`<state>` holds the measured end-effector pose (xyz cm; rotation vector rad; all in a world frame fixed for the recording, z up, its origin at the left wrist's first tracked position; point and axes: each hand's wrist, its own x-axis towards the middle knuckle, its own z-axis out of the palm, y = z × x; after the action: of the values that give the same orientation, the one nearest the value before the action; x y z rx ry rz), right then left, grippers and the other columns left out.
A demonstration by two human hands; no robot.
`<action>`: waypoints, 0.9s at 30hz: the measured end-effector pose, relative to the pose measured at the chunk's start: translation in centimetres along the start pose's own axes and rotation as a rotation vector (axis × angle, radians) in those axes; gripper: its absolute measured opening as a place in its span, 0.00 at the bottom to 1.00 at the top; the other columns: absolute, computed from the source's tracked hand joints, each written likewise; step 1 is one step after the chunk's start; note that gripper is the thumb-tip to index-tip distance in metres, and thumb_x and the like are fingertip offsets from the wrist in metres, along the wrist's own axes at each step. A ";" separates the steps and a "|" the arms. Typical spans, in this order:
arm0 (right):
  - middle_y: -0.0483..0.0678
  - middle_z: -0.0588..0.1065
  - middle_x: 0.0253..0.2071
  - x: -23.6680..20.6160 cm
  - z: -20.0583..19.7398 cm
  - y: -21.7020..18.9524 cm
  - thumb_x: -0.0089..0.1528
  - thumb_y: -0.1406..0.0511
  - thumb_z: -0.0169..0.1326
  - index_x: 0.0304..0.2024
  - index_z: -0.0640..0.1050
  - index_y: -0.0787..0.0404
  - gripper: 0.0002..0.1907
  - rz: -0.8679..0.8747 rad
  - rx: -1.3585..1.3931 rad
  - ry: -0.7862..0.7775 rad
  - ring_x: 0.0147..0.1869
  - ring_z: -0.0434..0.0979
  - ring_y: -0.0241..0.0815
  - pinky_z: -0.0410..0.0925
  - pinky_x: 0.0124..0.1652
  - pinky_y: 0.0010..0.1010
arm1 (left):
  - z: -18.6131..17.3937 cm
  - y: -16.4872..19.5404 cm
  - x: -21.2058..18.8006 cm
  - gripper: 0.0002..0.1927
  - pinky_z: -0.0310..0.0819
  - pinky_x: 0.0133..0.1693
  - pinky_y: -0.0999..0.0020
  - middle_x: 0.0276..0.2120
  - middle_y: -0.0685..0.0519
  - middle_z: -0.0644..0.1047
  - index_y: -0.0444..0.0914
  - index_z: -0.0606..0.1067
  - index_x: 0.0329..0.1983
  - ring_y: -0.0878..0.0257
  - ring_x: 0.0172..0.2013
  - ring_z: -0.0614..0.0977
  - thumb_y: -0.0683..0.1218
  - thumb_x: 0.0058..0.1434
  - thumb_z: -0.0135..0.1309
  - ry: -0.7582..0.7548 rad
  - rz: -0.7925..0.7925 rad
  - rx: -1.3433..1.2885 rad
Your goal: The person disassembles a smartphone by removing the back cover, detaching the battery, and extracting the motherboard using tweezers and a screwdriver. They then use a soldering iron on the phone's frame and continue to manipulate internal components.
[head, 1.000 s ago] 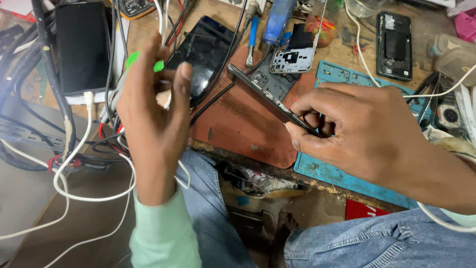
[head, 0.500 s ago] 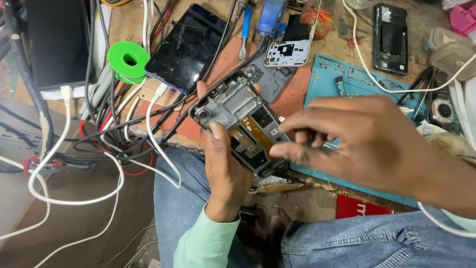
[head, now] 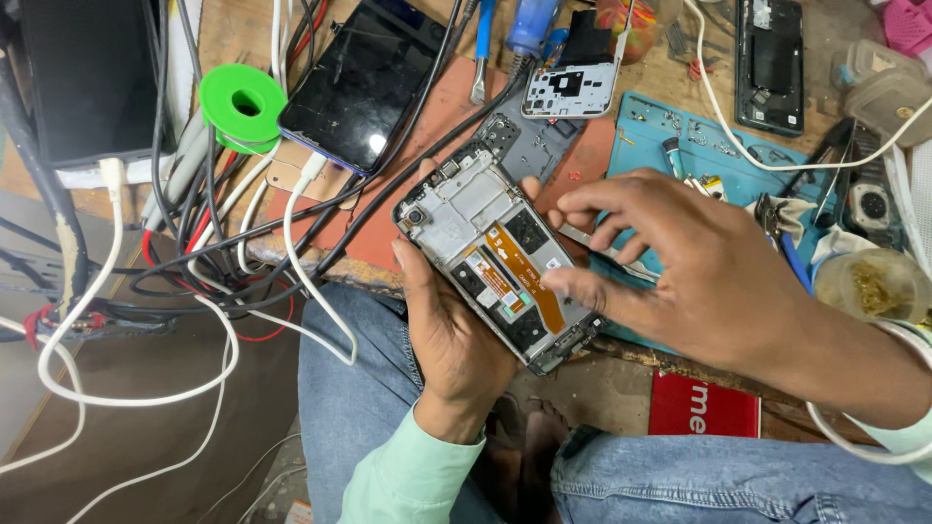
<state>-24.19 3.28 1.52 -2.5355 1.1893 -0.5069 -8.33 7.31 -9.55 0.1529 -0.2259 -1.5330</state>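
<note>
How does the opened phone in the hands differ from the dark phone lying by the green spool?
The opened phone shows bare internals and an orange flex strip; the dark phone shows an intact glossy face. The first is cradled in the left hand with the right hand touching it; the second lies flat on the bench. Both are slim rectangles.
</note>
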 end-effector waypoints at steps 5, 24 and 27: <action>0.49 0.77 0.52 0.2 -1.2 0.6 0.70 0.64 0.54 0.63 0.73 0.58 0.18 -0.090 0.037 0.052 0.50 0.82 0.40 0.76 0.46 0.31 | 0.2 0.1 -0.9 0.40 0.75 0.60 0.41 0.67 0.40 0.69 0.40 0.55 0.80 0.47 0.62 0.77 0.69 0.76 0.24 -0.119 -0.173 -0.157; 0.45 0.80 0.47 -1.9 -2.9 0.7 0.63 0.64 0.59 0.47 0.81 0.58 0.11 -0.061 0.117 -0.058 0.46 0.83 0.37 0.76 0.43 0.26 | -0.2 1.4 -2.4 0.40 0.81 0.48 0.35 0.65 0.36 0.70 0.53 0.43 0.87 0.38 0.53 0.82 0.71 0.77 0.27 -0.189 -0.448 -0.328; 0.45 0.80 0.45 -2.4 -3.2 0.0 0.63 0.66 0.60 0.47 0.81 0.60 0.10 -0.085 0.122 -0.027 0.46 0.83 0.36 0.75 0.42 0.24 | -0.2 1.1 -2.6 0.39 0.81 0.46 0.36 0.64 0.36 0.70 0.48 0.46 0.86 0.39 0.51 0.82 0.70 0.79 0.27 -0.211 -0.403 -0.283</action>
<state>-27.03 4.76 3.95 -2.4884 1.0127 -0.5458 -7.22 9.91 -9.62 -0.2011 -0.1467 -1.9665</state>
